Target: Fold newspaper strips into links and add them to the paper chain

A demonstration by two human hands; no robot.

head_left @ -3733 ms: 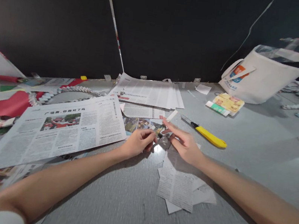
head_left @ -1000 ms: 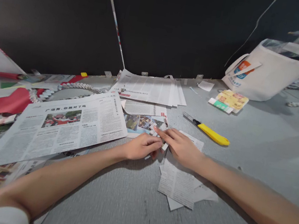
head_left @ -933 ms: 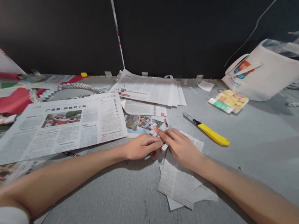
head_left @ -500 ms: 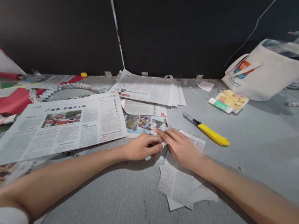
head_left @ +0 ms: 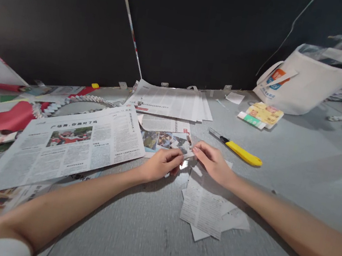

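A small folded strip of paper [head_left: 188, 155] is pinched between my two hands at the centre of the head view. My left hand [head_left: 162, 165] is closed on its left end, fingers curled under. With thumb and forefinger, my right hand [head_left: 213, 161] grips the right end. Under and beside the right hand lie several cut newspaper pieces [head_left: 204, 205], loosely stacked. Just beyond the hands is a printed sheet with colour photos [head_left: 156, 139]. A yellow utility knife [head_left: 242, 153] rests to the right of the right hand, its blade pointing to the upper left.
A large newspaper sheet [head_left: 98, 146] covers the left side, near a folded-paper chain [head_left: 90, 99] and red paper [head_left: 12, 116]. A newspaper stack [head_left: 169, 100] lies by the black wall [head_left: 207, 29]. A white tote bag [head_left: 310, 81] and a yellow packet [head_left: 267, 113] are at right.
My right hand has drawn back slightly from over my left fingers and now pinches the strip's right end. The strip shows between the hands. The left hand has barely shifted.
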